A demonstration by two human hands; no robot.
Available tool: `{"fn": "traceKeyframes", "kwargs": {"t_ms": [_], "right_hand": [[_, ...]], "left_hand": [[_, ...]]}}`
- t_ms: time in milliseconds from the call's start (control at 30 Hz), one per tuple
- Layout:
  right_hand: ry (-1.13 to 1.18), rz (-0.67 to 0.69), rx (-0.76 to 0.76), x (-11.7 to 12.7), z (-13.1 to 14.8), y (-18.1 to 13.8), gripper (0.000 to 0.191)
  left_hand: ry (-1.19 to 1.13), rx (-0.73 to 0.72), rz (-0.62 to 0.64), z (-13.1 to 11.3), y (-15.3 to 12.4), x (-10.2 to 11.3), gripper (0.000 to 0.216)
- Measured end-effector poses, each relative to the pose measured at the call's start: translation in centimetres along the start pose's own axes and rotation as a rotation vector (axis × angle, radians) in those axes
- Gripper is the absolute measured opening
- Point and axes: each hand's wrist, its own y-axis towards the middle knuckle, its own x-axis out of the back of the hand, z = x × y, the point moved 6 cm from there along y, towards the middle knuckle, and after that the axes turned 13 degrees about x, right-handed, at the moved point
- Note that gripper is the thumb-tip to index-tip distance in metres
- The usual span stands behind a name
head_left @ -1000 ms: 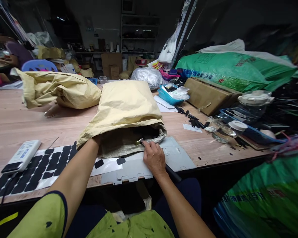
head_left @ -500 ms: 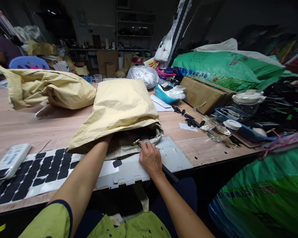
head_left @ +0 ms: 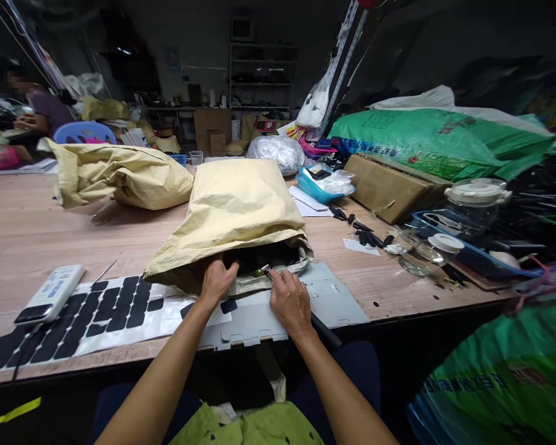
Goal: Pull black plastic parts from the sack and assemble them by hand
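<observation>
A cream-coloured sack (head_left: 245,204) lies on the table with its dark mouth towards me. My left hand (head_left: 219,281) is at that mouth, thumb showing and fingers curled in the shadow; what they hold, if anything, is hidden. My right hand (head_left: 291,303) is closed round a black rod (head_left: 327,332) with a shiny metal end, held against the lower lip of the sack. The sack's contents are too dark to make out. Under the mouth lies a flat grey sheet (head_left: 338,296).
On the left are a sheet of black stickers (head_left: 115,303) and a white device (head_left: 50,293) with a cable. Another cream sack (head_left: 134,176) lies behind. Rightwards are black parts (head_left: 366,235), a cardboard box (head_left: 393,185), a clear jar (head_left: 475,201) and green sacks (head_left: 426,139). A person (head_left: 39,108) sits far left.
My left hand has drawn back from deep inside the sack to its mouth. My right hand keeps its grip on the rod. The whole view has shifted, so things appear further right.
</observation>
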Motion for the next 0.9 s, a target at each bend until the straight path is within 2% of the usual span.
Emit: {"fn": "traceKeyframes", "kwargs": {"t_ms": [100,167,233,300,367,467,533,600,700,767,833,900], "right_hand": [[0.005,-0.007,0.003,-0.1,0.0,0.0,0.034],[0.029,-0.01,0.011,-0.1,-0.1,-0.1,0.035],[0.069,-0.032,0.007,0.3,-0.7,-0.4,0.037],[0.095,-0.076,-0.034,1.1,-2.1,-0.9,0.039],[0.064,-0.109,-0.116,2.0,-4.5,-1.7,0.039],[-0.016,-0.113,-0.273,2.9,-8.9,-2.8,0.036],[-0.061,-0.083,-0.374,2.8,-11.7,-3.4,0.035],[-0.08,-0.018,-0.427,2.2,-13.7,-3.6,0.035],[-0.116,0.019,-0.433,1.7,-14.4,-3.2,0.035],[-0.119,-0.042,-0.417,1.8,-13.8,-2.4,0.035],[-0.022,-0.111,-0.402,1.8,-12.9,-1.1,0.041],[0.204,-0.089,-0.403,0.7,-11.9,0.4,0.058]], "left_hand": [[-0.07,-0.13,-0.223,1.9,-3.1,2.1,0.025],[-0.11,-0.167,-0.388,3.6,-4.6,3.6,0.025],[-0.05,-0.124,-0.504,5.6,-5.1,4.7,0.025],[0.085,-0.04,-0.556,7.1,-4.7,5.3,0.03],[0.227,0.039,-0.506,7.9,-3.7,5.0,0.045],[0.338,0.08,-0.296,7.8,-1.7,3.2,0.075],[0.343,0.062,-0.164,7.0,-0.5,1.8,0.083],[0.327,0.043,-0.084,6.2,0.6,0.8,0.085],[0.291,0.051,0.016,5.6,2.3,0.1,0.087],[0.258,0.061,0.068,5.4,3.4,-0.1,0.09],[0.226,0.047,0.063,5.2,4.3,-0.1,0.09],[0.215,0.037,0.029,4.9,5.2,-0.1,0.086]]}}
